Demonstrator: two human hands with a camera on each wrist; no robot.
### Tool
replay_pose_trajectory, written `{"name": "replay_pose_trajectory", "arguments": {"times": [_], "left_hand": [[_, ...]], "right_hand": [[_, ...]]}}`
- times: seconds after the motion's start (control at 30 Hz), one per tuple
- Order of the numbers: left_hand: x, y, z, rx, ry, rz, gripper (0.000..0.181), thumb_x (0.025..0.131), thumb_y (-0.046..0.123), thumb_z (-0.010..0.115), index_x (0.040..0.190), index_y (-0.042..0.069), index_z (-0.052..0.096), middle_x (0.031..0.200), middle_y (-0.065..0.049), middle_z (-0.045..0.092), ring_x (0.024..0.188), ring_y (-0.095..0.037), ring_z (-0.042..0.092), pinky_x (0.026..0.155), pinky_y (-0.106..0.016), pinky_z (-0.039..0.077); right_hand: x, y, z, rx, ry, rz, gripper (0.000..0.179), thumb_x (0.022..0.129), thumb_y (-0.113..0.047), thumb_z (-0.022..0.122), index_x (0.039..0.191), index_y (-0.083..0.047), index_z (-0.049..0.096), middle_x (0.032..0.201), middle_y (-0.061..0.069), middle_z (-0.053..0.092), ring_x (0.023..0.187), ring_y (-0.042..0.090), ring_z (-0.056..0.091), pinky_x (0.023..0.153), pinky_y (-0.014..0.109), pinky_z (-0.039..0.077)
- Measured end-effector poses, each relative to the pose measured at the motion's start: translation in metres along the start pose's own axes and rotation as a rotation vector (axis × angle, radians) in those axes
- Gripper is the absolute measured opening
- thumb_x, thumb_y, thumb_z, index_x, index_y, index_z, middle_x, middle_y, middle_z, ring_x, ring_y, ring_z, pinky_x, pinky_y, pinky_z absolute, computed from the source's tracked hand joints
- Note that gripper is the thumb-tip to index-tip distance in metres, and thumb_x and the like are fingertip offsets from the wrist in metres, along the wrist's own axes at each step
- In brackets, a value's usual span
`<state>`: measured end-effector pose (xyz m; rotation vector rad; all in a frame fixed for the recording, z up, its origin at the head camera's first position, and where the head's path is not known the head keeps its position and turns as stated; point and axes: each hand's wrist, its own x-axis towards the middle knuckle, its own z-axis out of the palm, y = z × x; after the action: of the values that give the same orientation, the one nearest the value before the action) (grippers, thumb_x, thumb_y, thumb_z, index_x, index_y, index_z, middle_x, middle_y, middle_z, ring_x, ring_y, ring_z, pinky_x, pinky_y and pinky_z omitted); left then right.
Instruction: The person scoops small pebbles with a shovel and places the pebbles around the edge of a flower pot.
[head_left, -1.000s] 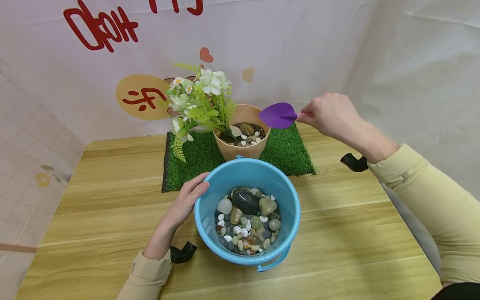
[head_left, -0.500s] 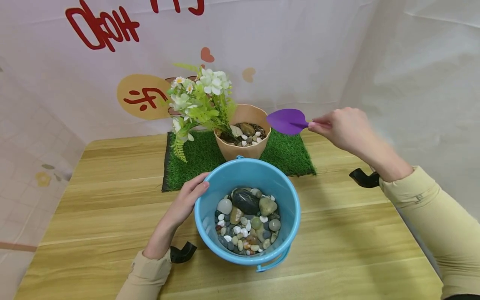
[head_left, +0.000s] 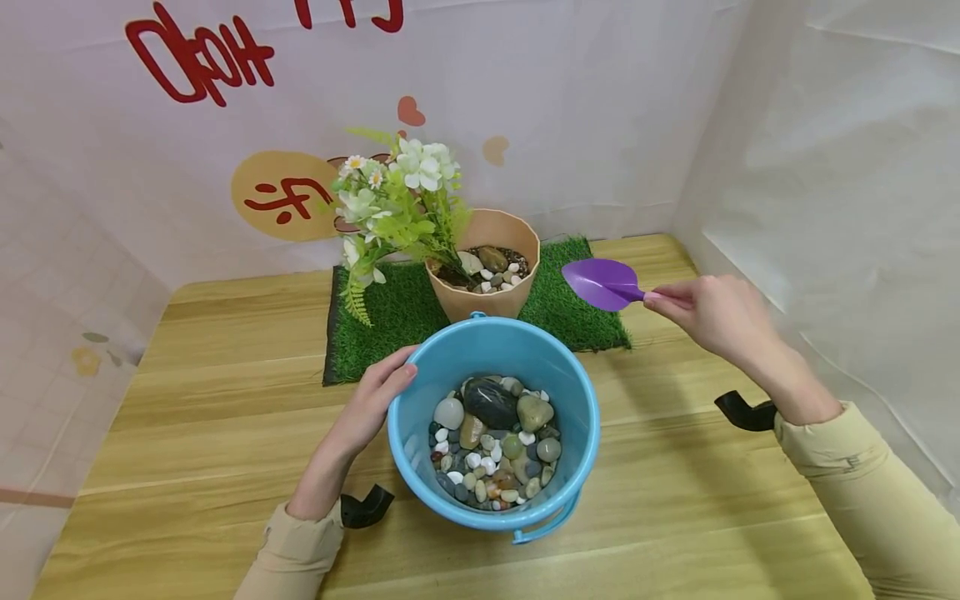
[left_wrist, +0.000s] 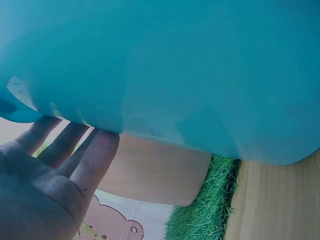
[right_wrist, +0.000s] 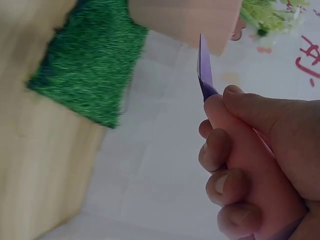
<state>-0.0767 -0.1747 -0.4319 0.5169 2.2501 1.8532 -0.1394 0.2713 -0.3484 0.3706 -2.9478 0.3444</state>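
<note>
My right hand holds a small garden trowel with a purple blade, fingers curled round its pink handle. The blade overlaps the artificial grass mat in the head view, right of the peach flower pot. No stones show on the blade. My left hand grips the left rim of a light blue bucket; in the left wrist view its fingers reach to the outer wall. Pebbles and larger stones cover the bucket's bottom.
White flowers with green leaves stand in the pot, which also holds dark soil, pebbles and larger stones. The bucket's handle hangs at its front right. A wooden table bears everything, with a printed cloth behind.
My right hand has moved down and to the right with the trowel, taking the blade away from the pot's rim. My left hand and the bucket have stayed in place.
</note>
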Motion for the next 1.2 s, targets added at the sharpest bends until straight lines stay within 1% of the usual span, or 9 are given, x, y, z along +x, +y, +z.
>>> {"name": "replay_pose_trajectory", "arguments": {"times": [0.13, 0.27, 0.57, 0.7, 0.8, 0.93, 1.03, 1.1, 1.2], "left_hand": [[0.0, -0.001, 0.0, 0.006, 0.008, -0.003, 0.051, 0.112, 0.026, 0.039, 0.153, -0.003, 0.049, 0.14, -0.034, 0.063, 0.118, -0.045, 0.072, 0.089, -0.03, 0.064], [0.0, -0.001, 0.0, 0.007, 0.009, 0.0, 0.051, 0.112, 0.026, 0.039, 0.152, -0.003, 0.049, 0.139, -0.034, 0.063, 0.117, -0.044, 0.072, 0.088, -0.03, 0.064], [0.0, -0.001, 0.0, 0.008, 0.01, -0.008, 0.051, 0.112, 0.027, 0.039, 0.153, -0.002, 0.049, 0.14, -0.033, 0.063, 0.115, -0.03, 0.076, 0.088, -0.03, 0.064], [0.0, 0.0, 0.0, 0.008, 0.01, -0.01, 0.051, 0.112, 0.027, 0.039, 0.153, -0.002, 0.049, 0.14, -0.033, 0.063, 0.116, -0.032, 0.075, 0.089, -0.029, 0.064], [0.0, 0.0, 0.0, 0.011, 0.013, -0.007, 0.051, 0.112, 0.027, 0.039, 0.153, -0.003, 0.049, 0.14, -0.033, 0.063, 0.117, -0.038, 0.074, 0.089, -0.029, 0.064], [0.0, 0.0, 0.0, 0.014, 0.017, -0.006, 0.051, 0.112, 0.026, 0.039, 0.153, -0.003, 0.049, 0.14, -0.033, 0.063, 0.117, -0.043, 0.072, 0.088, -0.029, 0.064], [0.0, 0.0, 0.001, 0.015, 0.018, -0.007, 0.051, 0.112, 0.026, 0.039, 0.153, -0.003, 0.049, 0.14, -0.034, 0.063, 0.118, -0.045, 0.072, 0.088, -0.029, 0.064], [0.0, 0.001, 0.001, 0.016, 0.018, -0.007, 0.051, 0.112, 0.026, 0.039, 0.153, -0.003, 0.049, 0.14, -0.034, 0.063, 0.117, -0.043, 0.072, 0.088, -0.029, 0.064], [0.0, 0.001, 0.001, 0.019, 0.019, -0.006, 0.051, 0.112, 0.026, 0.039, 0.153, -0.003, 0.049, 0.139, -0.034, 0.063, 0.116, -0.037, 0.074, 0.088, -0.029, 0.064]], "right_hand": [[-0.013, 0.012, 0.015, 0.024, -0.011, 0.008, 0.034, 0.103, -0.04, 0.067, 0.118, -0.013, 0.082, 0.105, 0.015, 0.082, 0.074, 0.031, 0.074, 0.054, 0.031, 0.041], [-0.023, 0.022, 0.027, 0.063, -0.057, 0.041, 0.037, 0.104, -0.043, 0.065, 0.119, -0.013, 0.081, 0.109, 0.016, 0.082, 0.071, 0.023, 0.07, 0.054, 0.03, 0.042], [-0.04, 0.036, 0.05, 0.083, -0.086, 0.088, 0.038, 0.103, -0.044, 0.066, 0.12, -0.013, 0.081, 0.111, 0.015, 0.081, 0.09, 0.039, 0.077, 0.055, 0.031, 0.045], [-0.047, 0.039, 0.059, 0.087, -0.096, 0.085, 0.036, 0.102, -0.04, 0.068, 0.117, -0.011, 0.082, 0.108, 0.016, 0.082, 0.095, 0.042, 0.077, 0.059, 0.039, 0.052], [-0.052, 0.041, 0.064, 0.083, -0.098, 0.078, 0.031, 0.102, -0.038, 0.068, 0.112, -0.013, 0.084, 0.104, 0.014, 0.083, 0.088, 0.037, 0.077, 0.061, 0.04, 0.054], [-0.057, 0.042, 0.071, 0.092, -0.122, 0.095, 0.029, 0.101, -0.036, 0.069, 0.109, -0.013, 0.085, 0.099, 0.012, 0.083, 0.077, 0.025, 0.074, 0.057, 0.033, 0.048], [-0.061, 0.041, 0.076, 0.095, -0.156, 0.121, 0.032, 0.102, -0.037, 0.069, 0.11, -0.009, 0.083, 0.099, 0.014, 0.083, 0.077, 0.027, 0.075, 0.056, 0.034, 0.048], [-0.063, 0.039, 0.078, 0.096, -0.183, 0.136, 0.035, 0.103, -0.037, 0.066, 0.111, -0.007, 0.082, 0.086, 0.011, 0.081, 0.071, 0.024, 0.069, 0.053, 0.033, 0.044], [-0.067, 0.034, 0.08, 0.059, -0.217, 0.128, 0.036, 0.104, -0.037, 0.065, 0.111, -0.005, 0.081, 0.068, 0.003, 0.07, 0.061, 0.02, 0.058, 0.049, 0.032, 0.038]]}}
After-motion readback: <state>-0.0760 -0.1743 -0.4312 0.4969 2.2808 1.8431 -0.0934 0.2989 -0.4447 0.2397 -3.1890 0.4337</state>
